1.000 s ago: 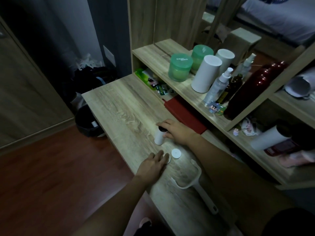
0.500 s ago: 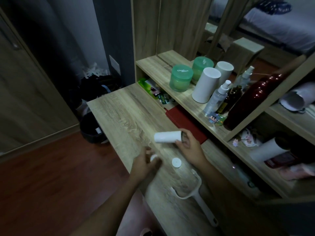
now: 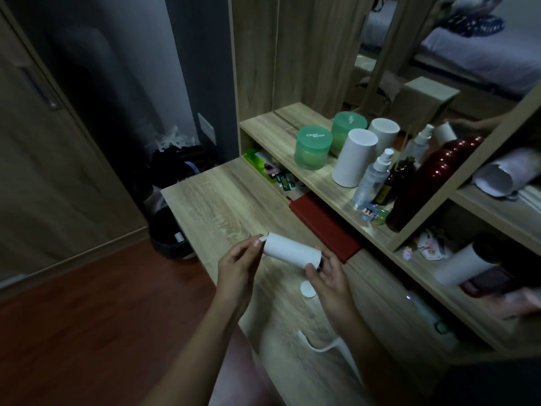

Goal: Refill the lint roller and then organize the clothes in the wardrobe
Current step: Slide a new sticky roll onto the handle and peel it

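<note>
Over the near edge of the grained wooden tabletop (image 3: 222, 206), the left hand (image 3: 237, 268) pinches a small white cap (image 3: 262, 238) at one end of a smooth white paper cylinder (image 3: 289, 249). The right hand (image 3: 328, 276) curls round the other end.

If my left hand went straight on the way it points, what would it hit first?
The left end of the roll; the cap pinched in the left hand looks almost against it.

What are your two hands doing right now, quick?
Left hand: pinching a small white cap at one end of the white roll.
Right hand: gripping the other end of the white roll.
</note>
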The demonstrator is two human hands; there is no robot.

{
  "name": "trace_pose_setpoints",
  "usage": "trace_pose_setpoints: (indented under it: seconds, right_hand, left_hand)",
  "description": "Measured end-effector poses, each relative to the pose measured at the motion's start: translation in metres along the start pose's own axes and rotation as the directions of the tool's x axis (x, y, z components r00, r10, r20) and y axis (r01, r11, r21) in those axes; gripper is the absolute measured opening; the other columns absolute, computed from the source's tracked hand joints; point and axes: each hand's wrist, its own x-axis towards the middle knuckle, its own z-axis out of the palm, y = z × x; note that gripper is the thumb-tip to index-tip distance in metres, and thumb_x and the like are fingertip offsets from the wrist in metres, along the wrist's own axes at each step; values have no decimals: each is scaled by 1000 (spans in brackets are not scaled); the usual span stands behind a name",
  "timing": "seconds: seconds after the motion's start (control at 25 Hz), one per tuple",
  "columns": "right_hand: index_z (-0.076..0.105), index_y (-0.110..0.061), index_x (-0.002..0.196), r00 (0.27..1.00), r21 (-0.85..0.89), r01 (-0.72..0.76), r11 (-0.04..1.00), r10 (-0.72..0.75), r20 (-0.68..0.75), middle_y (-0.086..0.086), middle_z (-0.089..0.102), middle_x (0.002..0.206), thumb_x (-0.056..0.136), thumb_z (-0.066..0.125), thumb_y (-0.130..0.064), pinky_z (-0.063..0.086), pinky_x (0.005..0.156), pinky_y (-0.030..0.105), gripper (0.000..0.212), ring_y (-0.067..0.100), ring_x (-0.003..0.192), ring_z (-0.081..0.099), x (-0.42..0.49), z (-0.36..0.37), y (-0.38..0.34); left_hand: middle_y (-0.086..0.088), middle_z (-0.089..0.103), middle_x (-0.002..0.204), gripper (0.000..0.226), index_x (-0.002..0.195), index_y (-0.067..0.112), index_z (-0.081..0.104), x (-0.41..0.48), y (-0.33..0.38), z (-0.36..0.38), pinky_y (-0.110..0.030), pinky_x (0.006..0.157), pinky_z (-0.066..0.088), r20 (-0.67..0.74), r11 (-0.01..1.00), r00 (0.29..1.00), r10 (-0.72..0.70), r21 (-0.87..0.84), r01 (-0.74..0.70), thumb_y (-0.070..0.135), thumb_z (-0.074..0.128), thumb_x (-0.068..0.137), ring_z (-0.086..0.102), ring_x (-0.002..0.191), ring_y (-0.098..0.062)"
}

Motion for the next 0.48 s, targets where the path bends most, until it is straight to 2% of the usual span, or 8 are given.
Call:
trace_pose_setpoints:
  seconds: [0.12,0.28,0.4,0.48]
  right_hand:
    - [46,-17,119,999,33,35,999,-35,8,3,59,122,88,54,2,51,78,17,37,3,103,62,-7,4,-6]
    - [46,-19,113,992,50,124,991,-124,4,8,57,120,85,59,2,51,79,20,37,8,102,62,-19,12,-12]
    - [46,-17,114,984,51,180,982,-181,7,10,56,120,83,60,-1,51,80,21,37,11,104,62,-26,14,-18]
    - [46,-16,113,980,50,199,979,-200,11,10,56,119,84,57,7,51,80,20,39,8,103,62,-29,13,-24]
  left_hand:
    - [-3,75,94,18,95,5,69,-11,7,14,-16,77,52,-70,997,996,58,-47,-61,5,63,79,68,96,-11]
    - [-3,72,97,13,95,6,69,-26,13,29,-18,80,54,-215,984,971,104,-121,-132,3,60,86,67,96,-9]
    - [-3,72,99,15,97,6,68,-36,17,38,-19,87,53,-216,975,972,98,-175,-137,3,58,87,66,99,-10]
    - [-2,74,92,15,93,5,69,-41,22,40,-17,82,54,-200,970,976,91,-202,-132,0,56,87,68,93,-9]
